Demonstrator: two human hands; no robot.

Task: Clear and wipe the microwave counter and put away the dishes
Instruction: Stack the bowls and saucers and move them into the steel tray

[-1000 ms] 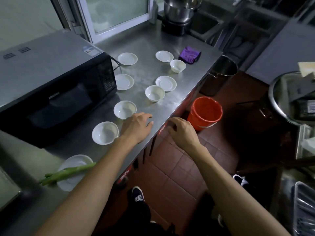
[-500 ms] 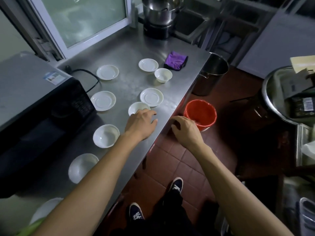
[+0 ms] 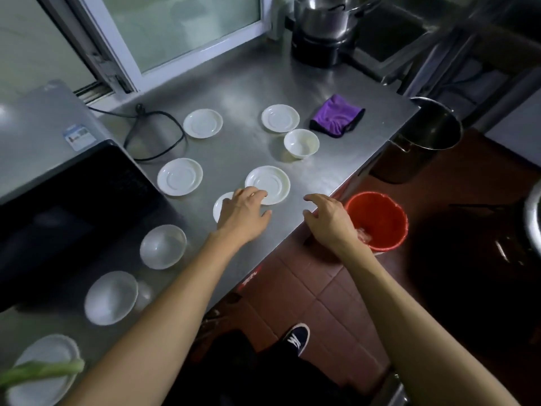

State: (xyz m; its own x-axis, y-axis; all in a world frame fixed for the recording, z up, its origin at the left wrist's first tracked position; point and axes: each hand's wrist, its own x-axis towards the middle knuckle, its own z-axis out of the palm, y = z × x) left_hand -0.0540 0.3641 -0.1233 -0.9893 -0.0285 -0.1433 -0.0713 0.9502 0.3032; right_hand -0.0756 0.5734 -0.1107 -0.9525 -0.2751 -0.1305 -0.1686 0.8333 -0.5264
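Left hand (image 3: 244,210) lies palm-down over a small white ceramic bowl (image 3: 221,207), fingers spread loosely, tips reaching the near rim of a white round saucer (image 3: 268,184); nothing gripped yet (contact with the bowl is hidden under the palm). Right hand (image 3: 328,219) hovers open and empty just beside it, at the edge of the stainless steel counter (image 3: 336,168). Further out: another white bowl (image 3: 301,143), more saucers, a folded purple cloth (image 3: 336,115). Step in hand appears to be gathering dishes. Next move calls for closing on the bowl and stacking; wiping comes later.

head-worn view, down over counter (image 3: 336,171)
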